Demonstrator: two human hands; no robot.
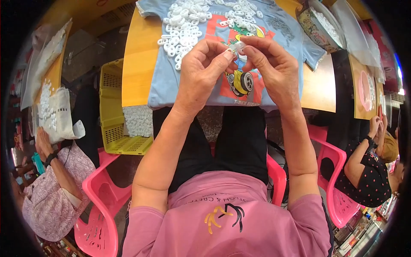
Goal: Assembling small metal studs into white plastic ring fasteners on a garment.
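Above the shirt's printed picture, both my hands meet at the fingertips. My right hand (pixel 274 64) is closed in a pinch on a small white plastic piece (pixel 239 47) with holes in it. My left hand (pixel 204 73) is closed too, thumb against forefinger at the piece's left side; a tiny white bit shows there, too small to name. Beneath them a light blue T-shirt (pixel 165 88) lies spread on the table. A heap of white two-holed plastic pieces (pixel 182 36) covers its left part, with a smaller group (pixel 244 13) at the far middle.
Small greyish parts (pixel 283 26) lie on the shirt's far right. Beside them stands a round patterned tin (pixel 305 21) with pale contents. A yellow crate (pixel 126 147) at the left holds white pieces. Co-workers sit on both sides, near pink chairs (pixel 96 184).
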